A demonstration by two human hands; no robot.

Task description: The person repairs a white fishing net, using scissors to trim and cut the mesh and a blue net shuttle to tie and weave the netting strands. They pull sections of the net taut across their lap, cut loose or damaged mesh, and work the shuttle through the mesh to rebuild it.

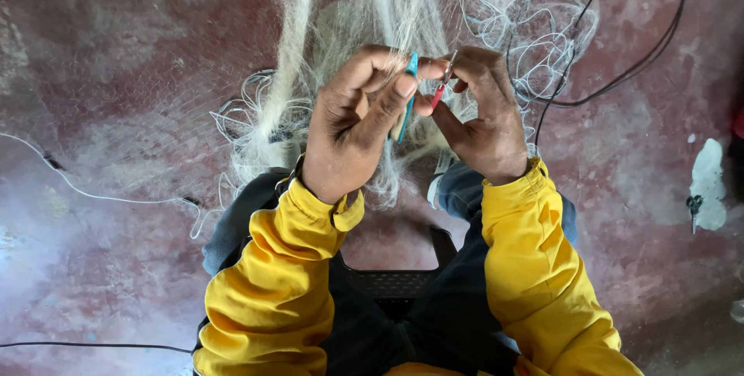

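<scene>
nearest the camera are two yellow sleeves (pixel 271 291) and dark trousers, and between the knees shows the edge of a dark plastic stool (pixel 395 279). the cuffs are turned back at both wrists.

above the knees the two hands meet, fingertips almost touching. the left hand (pixel 353 124) is curled, its thumb and forefinger pinched on a thin blue netting needle (pixel 408 101) that stands nearly upright, with a paler lower end poking out beneath the thumb. the right hand (pixel 484 116) is also closed into a pinch, gripping a small red-handled tool (pixel 439 93) whose metal tip points up and towards the blue needle; whether it is a blade or a pair of snips cannot be told. the two tools sit just beside each other, in the gap between the hands.

behind and under the hands hangs a pale fishing net (pixel 372 12), bunched into long strands that run up and out of the top of the view. fine mesh spreads thinly over the floor at the left, and loose loops of white line (pixel 519 27) curl at the right.

further out is a reddish, patchy concrete floor (pixel 116 74). black cables (pixel 620 77) cross it at the upper right, and another runs along the lower left. far right, a white scrap (pixel 707 182) lies on the floor with small scissors (pixel 694 207) on it.
</scene>
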